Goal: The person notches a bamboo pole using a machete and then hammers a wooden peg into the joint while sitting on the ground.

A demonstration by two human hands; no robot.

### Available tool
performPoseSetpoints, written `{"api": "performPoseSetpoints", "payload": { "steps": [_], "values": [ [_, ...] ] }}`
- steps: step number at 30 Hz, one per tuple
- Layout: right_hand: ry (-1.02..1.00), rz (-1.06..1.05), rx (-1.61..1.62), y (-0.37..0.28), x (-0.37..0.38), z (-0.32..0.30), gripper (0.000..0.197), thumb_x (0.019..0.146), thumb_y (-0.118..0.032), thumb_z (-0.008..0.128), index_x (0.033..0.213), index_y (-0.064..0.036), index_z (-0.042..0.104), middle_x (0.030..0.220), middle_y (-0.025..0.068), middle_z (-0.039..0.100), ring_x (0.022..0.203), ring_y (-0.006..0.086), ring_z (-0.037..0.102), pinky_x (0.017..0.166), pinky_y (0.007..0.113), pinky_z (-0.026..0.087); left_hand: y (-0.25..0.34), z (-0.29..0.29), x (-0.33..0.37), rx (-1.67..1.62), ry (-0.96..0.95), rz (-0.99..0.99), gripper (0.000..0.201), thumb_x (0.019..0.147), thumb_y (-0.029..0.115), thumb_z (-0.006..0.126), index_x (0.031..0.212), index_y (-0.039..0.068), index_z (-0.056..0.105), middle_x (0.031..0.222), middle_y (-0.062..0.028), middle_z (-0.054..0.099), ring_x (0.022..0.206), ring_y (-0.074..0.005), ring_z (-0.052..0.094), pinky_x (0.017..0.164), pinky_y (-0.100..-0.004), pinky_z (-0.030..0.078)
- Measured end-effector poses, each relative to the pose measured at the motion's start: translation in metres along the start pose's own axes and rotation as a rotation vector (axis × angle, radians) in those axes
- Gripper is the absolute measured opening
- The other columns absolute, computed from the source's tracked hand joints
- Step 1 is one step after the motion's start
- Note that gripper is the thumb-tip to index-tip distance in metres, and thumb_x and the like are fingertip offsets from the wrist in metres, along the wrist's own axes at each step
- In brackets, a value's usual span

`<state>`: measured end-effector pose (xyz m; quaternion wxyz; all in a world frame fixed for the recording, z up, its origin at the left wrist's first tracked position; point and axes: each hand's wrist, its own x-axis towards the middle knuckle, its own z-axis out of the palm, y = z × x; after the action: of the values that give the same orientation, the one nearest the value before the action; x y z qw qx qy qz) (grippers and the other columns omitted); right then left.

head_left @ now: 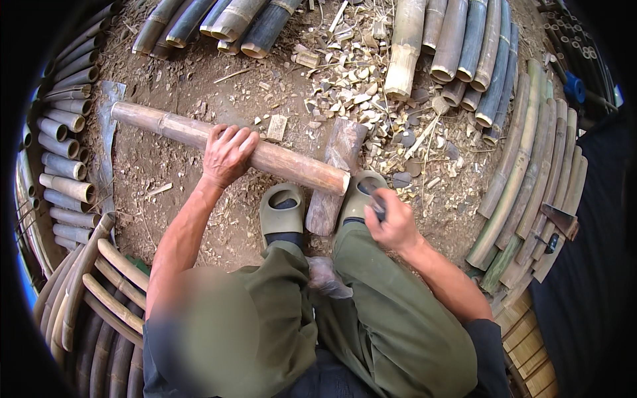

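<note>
My left hand [229, 154] is wrapped over a brownish bamboo pole [292, 167] that slants down from the upper left. The pole's near right end, pale at the cut, rests across a short wooden log [346, 142] lying on the ground between my feet. Closed around a dark tool handle [379, 205], my right hand [397, 225] hovers by my right shoe, just right of the pole's end. Most of that tool is hidden by the fingers, so its kind does not show.
Wood chips [358, 99] litter the dirt beyond the log. Dark bamboo poles [259, 30] lie at the far side, with more poles [474, 50] at far right. Split lengths [531, 159] lean at right, near a hatchet-like blade [561, 221]. Stacked bamboo [66, 169] lines the left.
</note>
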<state>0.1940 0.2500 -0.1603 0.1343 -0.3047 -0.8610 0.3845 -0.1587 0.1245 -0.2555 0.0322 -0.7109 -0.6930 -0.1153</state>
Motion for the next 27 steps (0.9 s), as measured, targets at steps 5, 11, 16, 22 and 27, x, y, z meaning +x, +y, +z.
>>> {"api": "performPoseSetpoints", "payload": {
  "steps": [5,11,16,22,27],
  "values": [
    [-0.44,0.424,-0.184,0.022,-0.007,0.001,0.037,0.094,-0.027,0.064,0.114,0.0003,0.049,0.083,0.0282,0.067,0.071,0.0494,0.067,0.063,0.055,0.055,0.006,-0.011,-0.004,0.016,-0.226,0.006,0.055,0.071,0.022,0.078,0.12,0.011,0.056,0.113,-0.0063,0.06,0.109,-0.024,0.059,0.104,-0.0485,0.041],
    [-0.386,0.419,-0.095,0.004,0.001,-0.016,0.038,0.095,-0.026,0.065,0.118,0.0011,0.051,0.086,0.0271,0.067,0.077,0.0457,0.068,0.066,0.05,0.055,-0.01,-0.033,0.044,-0.086,-0.792,-0.075,0.065,0.055,0.024,0.086,0.116,0.011,0.064,0.123,-0.0104,0.057,0.12,-0.0286,0.054,0.102,-0.0417,0.046],
    [-0.051,0.072,0.107,-0.04,0.009,-0.022,0.037,0.093,-0.022,0.068,0.118,0.0015,0.053,0.087,0.0235,0.068,0.071,0.0415,0.07,0.062,0.046,0.056,-0.02,-0.024,0.038,-0.155,-0.813,-0.076,0.051,0.056,0.021,0.081,0.104,0.011,0.066,0.111,-0.0086,0.062,0.111,-0.0281,0.06,0.093,-0.0418,0.051],
    [-0.485,0.442,-0.198,0.015,-0.007,-0.011,0.037,0.097,-0.027,0.062,0.116,0.0018,0.049,0.076,0.0239,0.065,0.062,0.0405,0.068,0.057,0.049,0.055,-0.017,-0.018,0.045,-0.177,-0.868,-0.112,0.044,0.058,0.022,0.078,0.098,0.012,0.064,0.094,-0.008,0.07,0.095,-0.0274,0.068,0.086,-0.0413,0.054],
    [-0.094,0.137,0.087,-0.038,0.01,-0.023,0.034,0.094,-0.02,0.066,0.117,0.0025,0.053,0.074,0.0209,0.065,0.062,0.0389,0.068,0.056,0.045,0.054,-0.013,-0.019,0.024,-0.124,-0.649,-0.05,0.047,0.06,0.024,0.081,0.103,0.014,0.064,0.098,-0.0045,0.068,0.097,-0.0248,0.066,0.089,-0.0415,0.05]
  ]
}}
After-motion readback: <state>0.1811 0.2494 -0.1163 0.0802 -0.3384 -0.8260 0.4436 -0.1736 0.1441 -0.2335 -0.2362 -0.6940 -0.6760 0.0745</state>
